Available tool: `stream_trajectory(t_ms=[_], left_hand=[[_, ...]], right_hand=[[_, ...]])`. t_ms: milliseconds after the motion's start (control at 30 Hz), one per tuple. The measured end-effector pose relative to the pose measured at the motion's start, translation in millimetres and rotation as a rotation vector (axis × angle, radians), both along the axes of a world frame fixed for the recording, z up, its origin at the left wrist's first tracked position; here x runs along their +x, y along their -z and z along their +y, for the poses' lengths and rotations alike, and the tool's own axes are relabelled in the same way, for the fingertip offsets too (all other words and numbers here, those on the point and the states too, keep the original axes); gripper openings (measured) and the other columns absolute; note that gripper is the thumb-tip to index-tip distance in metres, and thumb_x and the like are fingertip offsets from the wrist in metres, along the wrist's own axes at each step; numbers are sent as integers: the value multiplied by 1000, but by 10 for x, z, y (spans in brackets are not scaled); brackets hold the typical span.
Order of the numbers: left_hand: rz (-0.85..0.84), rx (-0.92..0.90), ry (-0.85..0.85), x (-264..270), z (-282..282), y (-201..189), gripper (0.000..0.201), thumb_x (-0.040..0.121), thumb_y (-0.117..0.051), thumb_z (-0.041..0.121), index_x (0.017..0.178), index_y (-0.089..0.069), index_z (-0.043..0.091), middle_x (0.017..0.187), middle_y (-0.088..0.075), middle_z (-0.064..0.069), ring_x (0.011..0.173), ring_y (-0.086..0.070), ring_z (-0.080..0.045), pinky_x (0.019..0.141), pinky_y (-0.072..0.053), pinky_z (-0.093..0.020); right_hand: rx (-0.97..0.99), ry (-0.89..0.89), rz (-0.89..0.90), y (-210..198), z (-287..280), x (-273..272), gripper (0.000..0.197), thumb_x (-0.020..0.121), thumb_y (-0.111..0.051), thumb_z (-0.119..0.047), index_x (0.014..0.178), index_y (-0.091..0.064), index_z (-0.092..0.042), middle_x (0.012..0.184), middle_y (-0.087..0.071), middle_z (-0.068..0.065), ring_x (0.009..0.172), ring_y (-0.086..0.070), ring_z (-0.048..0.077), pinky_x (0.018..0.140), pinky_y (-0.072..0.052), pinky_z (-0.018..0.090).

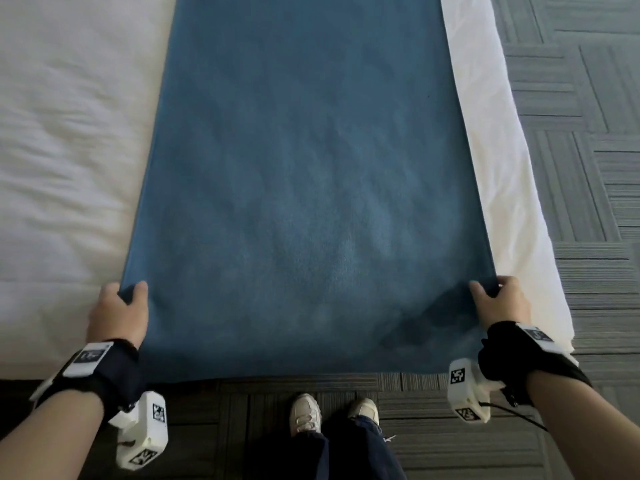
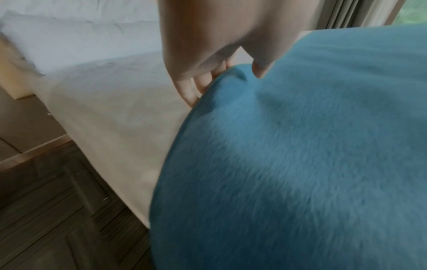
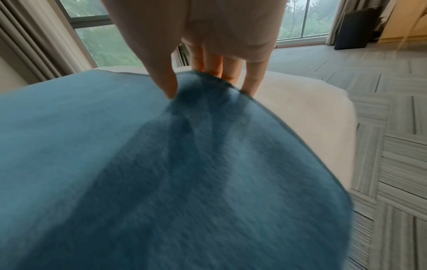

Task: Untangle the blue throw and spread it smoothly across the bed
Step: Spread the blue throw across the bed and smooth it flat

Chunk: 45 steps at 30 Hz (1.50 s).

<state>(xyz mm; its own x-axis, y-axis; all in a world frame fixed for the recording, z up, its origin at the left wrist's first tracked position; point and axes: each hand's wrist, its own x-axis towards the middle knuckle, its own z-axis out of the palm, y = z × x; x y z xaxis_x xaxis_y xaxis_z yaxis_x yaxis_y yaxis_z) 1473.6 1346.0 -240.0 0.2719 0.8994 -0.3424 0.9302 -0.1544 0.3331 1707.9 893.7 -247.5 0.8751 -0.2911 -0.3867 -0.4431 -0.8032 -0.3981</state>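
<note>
this is a bedroom, maybe in a hotel. there is a big bed point(image 1: 62, 140) with white sheets, a gray carpet floor point(image 1: 575, 140) made of striped squares, tall windows point(image 3: 300, 20) with green trees outside, and long curtains point(image 3: 30, 45) beside the glass

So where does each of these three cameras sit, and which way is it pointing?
Head: on the head, looking down at the blue throw on the bed; both arms, shoes.
Left wrist: along the left hand pinching the throw's edge.
Right wrist: along the right hand, toward windows.
All three share the throw.
</note>
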Motion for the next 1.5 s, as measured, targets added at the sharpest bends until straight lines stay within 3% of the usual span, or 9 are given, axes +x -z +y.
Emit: stream_trajectory(t_ms=[200, 533, 633, 767, 933, 1067, 1233, 1333, 1500], left_hand=[[44, -36, 94, 155, 127, 40, 38, 97, -40, 20, 104, -49, -16, 119, -49, -43, 111, -47, -53, 91, -37, -49], [124, -90, 82, -536, -169, 101, 31, 97, -42, 24, 79, -44, -1, 98, -57, -38, 95, -54, -51, 76, -38, -47], [82, -102, 62, -490, -137, 83, 25, 92, -52, 24, 88, -49, 0, 101, -59, -35, 97, -56, -49, 76, -39, -45], [7, -62, 25, -212, 27, 82, 36, 91, -52, 36, 104, -52, 2, 113, -58, -31, 105, -54, -48, 84, -42, -46], [11, -3, 40, -48, 225, 116, 32, 95, -43, 23, 94, -50, -8, 106, -54, -39, 101, -51, -51, 82, -40, -49], [74, -33, 69, -289, 137, 55, 31, 97, -40, 26, 90, -46, -4, 101, -55, -37, 96, -53, -51, 76, -39, -47], [127, -23, 98, -403, -32, -2, 26, 96, -41, 26, 103, -47, 1, 103, -58, -35, 96, -55, -50, 75, -41, -46], [100, -18, 89, -299, 21, 27, 30, 96, -42, 27, 110, -49, 2, 110, -58, -34, 101, -54, -50, 82, -42, -48], [-34, 55, 74, 81, 167, 123, 35, 96, -45, 26, 105, -51, -6, 112, -55, -38, 104, -52, -53, 84, -41, -50]], right_hand=[[3, 52, -13, 99, 127, 64, 38, 91, -55, -29, 114, -50, 1, 115, -57, 27, 105, -53, 41, 77, -35, 34], [17, 31, 73, 128, -199, -656, 22, 91, -56, -21, 91, -47, -1, 100, -59, 32, 92, -56, 43, 70, -32, 35], [25, 37, 64, 94, -147, -582, 26, 89, -59, -24, 92, -47, -1, 100, -59, 31, 93, -56, 43, 73, -36, 38], [61, 90, -52, 42, 52, -202, 40, 90, -57, -32, 111, -50, 2, 109, -59, 28, 103, -55, 42, 85, -40, 40], [24, 91, -52, 44, 105, 21, 34, 94, -49, -25, 113, -51, 3, 115, -58, 28, 108, -52, 42, 89, -39, 41], [-11, 87, -10, 4, -79, -158, 33, 93, -52, -23, 112, -52, 4, 113, -58, 31, 106, -53, 45, 89, -39, 42], [-27, 60, 51, 39, -98, -261, 30, 93, -52, -22, 106, -52, 4, 108, -59, 32, 101, -55, 46, 83, -40, 42], [-29, 48, 43, 54, -5, -128, 33, 92, -52, -26, 109, -51, 2, 111, -59, 31, 104, -55, 45, 85, -41, 41], [-10, 36, -20, 85, 180, 122, 32, 93, -49, -27, 111, -48, 0, 115, -57, 29, 104, -54, 44, 82, -40, 40]])
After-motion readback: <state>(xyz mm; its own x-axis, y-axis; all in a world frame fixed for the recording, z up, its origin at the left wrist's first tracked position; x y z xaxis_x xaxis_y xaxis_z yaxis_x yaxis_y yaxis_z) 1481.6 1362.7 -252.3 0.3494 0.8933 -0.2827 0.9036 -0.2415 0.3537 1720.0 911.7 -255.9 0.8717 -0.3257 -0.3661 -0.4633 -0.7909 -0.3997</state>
